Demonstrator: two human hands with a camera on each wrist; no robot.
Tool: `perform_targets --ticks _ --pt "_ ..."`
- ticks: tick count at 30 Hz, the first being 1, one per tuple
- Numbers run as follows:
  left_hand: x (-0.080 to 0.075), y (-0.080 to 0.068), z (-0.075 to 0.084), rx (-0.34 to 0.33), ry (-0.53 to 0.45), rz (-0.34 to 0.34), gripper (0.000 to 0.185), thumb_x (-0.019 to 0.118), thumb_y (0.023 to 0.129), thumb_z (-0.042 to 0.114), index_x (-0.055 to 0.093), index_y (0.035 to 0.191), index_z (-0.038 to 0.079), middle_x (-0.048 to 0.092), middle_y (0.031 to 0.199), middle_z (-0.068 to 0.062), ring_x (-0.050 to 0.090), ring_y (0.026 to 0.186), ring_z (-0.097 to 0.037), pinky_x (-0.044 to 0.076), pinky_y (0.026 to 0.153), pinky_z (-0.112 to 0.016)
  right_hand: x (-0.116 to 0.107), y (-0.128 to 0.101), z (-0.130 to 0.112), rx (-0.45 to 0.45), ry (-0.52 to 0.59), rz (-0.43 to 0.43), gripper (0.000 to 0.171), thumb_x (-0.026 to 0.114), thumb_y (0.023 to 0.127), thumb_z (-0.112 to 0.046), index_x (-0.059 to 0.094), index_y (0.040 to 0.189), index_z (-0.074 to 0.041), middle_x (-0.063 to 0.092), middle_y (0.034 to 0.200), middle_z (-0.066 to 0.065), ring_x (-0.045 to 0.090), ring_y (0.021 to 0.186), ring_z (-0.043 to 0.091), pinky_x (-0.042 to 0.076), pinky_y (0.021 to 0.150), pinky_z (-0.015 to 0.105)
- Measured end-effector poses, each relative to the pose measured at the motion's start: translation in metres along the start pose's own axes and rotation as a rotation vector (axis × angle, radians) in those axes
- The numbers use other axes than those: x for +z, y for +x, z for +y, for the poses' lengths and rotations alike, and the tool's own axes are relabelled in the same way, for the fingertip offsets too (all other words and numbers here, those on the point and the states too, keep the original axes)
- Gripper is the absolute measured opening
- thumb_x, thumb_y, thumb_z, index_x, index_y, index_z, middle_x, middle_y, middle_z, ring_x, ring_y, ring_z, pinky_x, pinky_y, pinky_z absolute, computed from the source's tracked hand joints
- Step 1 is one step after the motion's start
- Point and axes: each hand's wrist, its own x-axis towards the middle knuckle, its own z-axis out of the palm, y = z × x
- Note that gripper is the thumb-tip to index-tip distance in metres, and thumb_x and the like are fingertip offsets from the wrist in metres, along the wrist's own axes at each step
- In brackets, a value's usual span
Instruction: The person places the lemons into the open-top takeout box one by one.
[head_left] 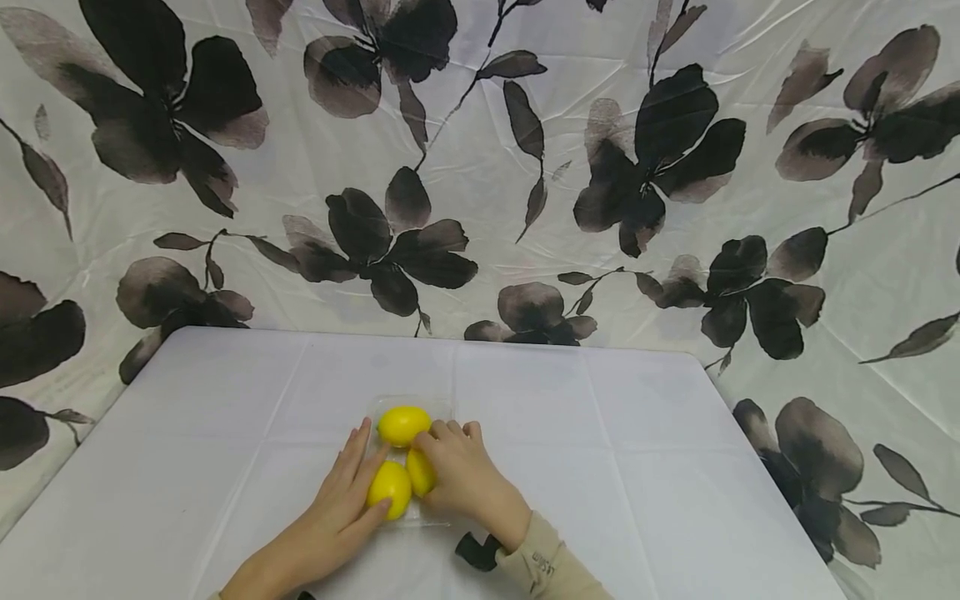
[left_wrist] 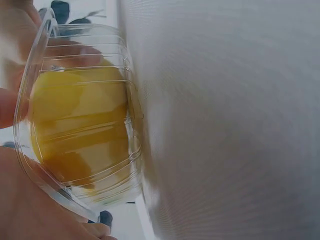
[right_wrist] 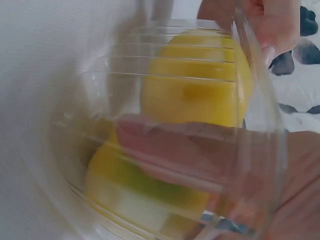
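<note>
Lemons, three, in clear plastic tray near front middle of white surface. Left hand at tray's left side, fingers straight, grip flat against near-left lemon, thumb alongside; nothing clasped. Far lemon at tray's back end, apart from left fingertips. Third lemon just right of near-left one, touching it, partly covered by right hand. Right hand on tray's right side, fingers curled over third lemon and tray rim; grip closed round that lemon as far as visible. Beige sleeve on right forearm. Wrist views: ribbed tray wall close up, yellow fruit behind it, blurred. Flowered cloth hung behind surface.
</note>
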Motion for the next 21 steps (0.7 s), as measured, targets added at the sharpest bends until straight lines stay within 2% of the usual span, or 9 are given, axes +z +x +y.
perform_targets --ticks 2,5,9,14,21 --pt "-0.0005 -0.0004 0.0003 0.007 -0.001 0.000 0.064 0.053 0.102 0.031 0.028 0.155 0.005 -0.009 0.165 -0.014 -0.004 0.150 -0.040 0.003 0.118 -0.058 0.0002 -0.0001 -0.0007 0.003 -0.014 0.010 0.055 0.090 0.064 -0.028 0.064 0.110 -0.017 0.056 0.100 -0.002 0.049 0.088 0.015 0.032 0.077 0.032" --pt "-0.0007 -0.0007 0.0001 0.020 0.001 0.002 0.064 0.055 0.100 0.025 0.030 0.154 0.004 -0.008 0.165 -0.015 -0.004 0.150 -0.040 -0.005 0.120 -0.041 -0.0001 -0.0008 -0.0017 0.010 -0.029 0.017 0.055 0.090 0.063 -0.030 0.062 0.108 -0.015 0.054 0.098 -0.001 0.047 0.090 0.017 0.032 0.078 0.033" --pt "-0.0004 -0.0004 -0.0007 0.041 0.015 0.010 0.064 0.058 0.096 0.019 0.033 0.152 0.003 -0.007 0.165 -0.016 -0.002 0.150 -0.041 -0.012 0.115 -0.023 -0.0003 -0.0010 -0.0028 0.021 -0.047 0.016 0.056 0.090 0.064 -0.031 0.062 0.109 -0.014 0.055 0.100 0.001 0.047 0.093 0.019 0.033 0.080 0.034" --pt "-0.0003 0.0001 -0.0011 0.048 0.031 0.025 0.062 0.060 0.094 0.017 0.037 0.149 0.003 -0.004 0.165 -0.017 0.001 0.149 -0.042 -0.011 0.115 -0.023 -0.0002 -0.0001 -0.0024 0.025 -0.048 0.012 0.055 0.091 0.063 -0.031 0.063 0.107 -0.014 0.056 0.099 0.000 0.048 0.092 0.018 0.033 0.080 0.034" --pt "0.0003 0.0002 0.0000 0.026 0.033 0.020 0.061 0.060 0.094 0.017 0.038 0.149 0.004 -0.004 0.165 -0.015 0.001 0.150 -0.041 -0.007 0.120 -0.033 -0.0012 -0.0001 -0.0007 0.014 -0.031 0.011 0.055 0.091 0.063 -0.032 0.065 0.108 -0.014 0.057 0.098 -0.001 0.048 0.092 0.017 0.033 0.080 0.033"
